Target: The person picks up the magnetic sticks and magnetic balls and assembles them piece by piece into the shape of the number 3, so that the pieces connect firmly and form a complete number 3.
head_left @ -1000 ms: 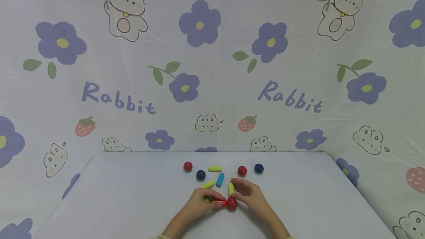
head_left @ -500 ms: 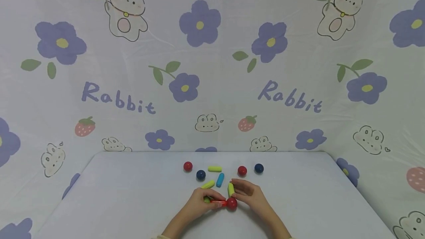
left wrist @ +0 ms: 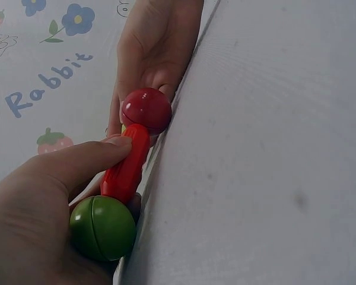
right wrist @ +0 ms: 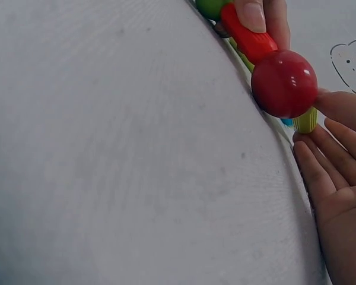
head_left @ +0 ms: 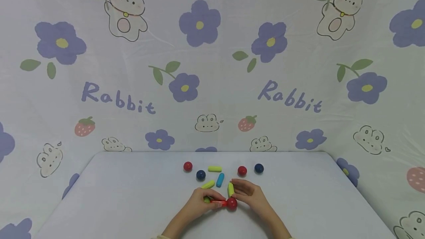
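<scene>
My left hand (head_left: 201, 203) pinches a red rod (left wrist: 127, 166) between thumb and fingers. A green ball (left wrist: 102, 228) sits at the rod's end by my left palm, and a dark red ball (right wrist: 284, 84) at its other end. My right hand (head_left: 251, 195) holds a yellow-green rod (head_left: 231, 189) between its thumb and fingertips. This rod stretches away from the dark red ball, whose side the right thumb is at. Whether rod and ball are joined is hidden by the ball in the right wrist view.
Beyond the hands on the white table (head_left: 119, 194) lie a blue rod (head_left: 220, 180), yellow-green rods (head_left: 214, 169) (head_left: 208, 184), red balls (head_left: 187, 166) (head_left: 242, 170) and dark blue balls (head_left: 200, 175) (head_left: 259, 168). A rabbit-patterned cloth (head_left: 225, 65) hangs behind.
Both hands and the pieces they hold stay nearly still. The right hand has shifted only very slightly.
</scene>
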Motion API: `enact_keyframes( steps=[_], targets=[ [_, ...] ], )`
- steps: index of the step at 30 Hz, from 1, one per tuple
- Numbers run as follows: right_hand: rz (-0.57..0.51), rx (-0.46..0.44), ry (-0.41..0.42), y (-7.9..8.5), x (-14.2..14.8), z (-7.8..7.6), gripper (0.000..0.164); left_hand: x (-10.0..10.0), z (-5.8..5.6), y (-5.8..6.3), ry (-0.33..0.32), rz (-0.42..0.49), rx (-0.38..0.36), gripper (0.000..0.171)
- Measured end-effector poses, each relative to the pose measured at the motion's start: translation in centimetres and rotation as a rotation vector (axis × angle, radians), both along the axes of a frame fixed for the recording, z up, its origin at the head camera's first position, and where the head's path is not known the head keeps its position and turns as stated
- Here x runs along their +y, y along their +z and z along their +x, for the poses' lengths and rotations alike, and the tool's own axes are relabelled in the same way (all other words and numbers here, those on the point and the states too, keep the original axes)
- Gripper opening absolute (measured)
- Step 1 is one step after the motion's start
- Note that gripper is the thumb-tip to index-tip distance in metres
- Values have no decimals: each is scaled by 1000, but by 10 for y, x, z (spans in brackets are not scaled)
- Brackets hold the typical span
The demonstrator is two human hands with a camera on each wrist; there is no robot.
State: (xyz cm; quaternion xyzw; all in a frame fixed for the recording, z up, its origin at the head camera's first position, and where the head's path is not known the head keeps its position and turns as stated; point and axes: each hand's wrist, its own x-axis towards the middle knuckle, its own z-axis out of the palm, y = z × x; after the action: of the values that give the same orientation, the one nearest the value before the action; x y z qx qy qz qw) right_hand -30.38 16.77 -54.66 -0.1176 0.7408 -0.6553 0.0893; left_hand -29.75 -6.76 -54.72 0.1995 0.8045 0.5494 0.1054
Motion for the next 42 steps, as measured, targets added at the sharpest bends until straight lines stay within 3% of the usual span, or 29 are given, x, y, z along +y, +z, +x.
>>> enact_keyframes(
  steps=[25,33,42],
  targets=[
    [-14,3,-27,-2,0,1,51,1,0,-3,4,-6,14,15],
    [-13,14,-13,-3,0,1,51,2,1,0,-10,-7,92,21],
    [-2,11,-25,-2,-1,2,50,6,-2,0,-1,-32,89,21]
  ],
)
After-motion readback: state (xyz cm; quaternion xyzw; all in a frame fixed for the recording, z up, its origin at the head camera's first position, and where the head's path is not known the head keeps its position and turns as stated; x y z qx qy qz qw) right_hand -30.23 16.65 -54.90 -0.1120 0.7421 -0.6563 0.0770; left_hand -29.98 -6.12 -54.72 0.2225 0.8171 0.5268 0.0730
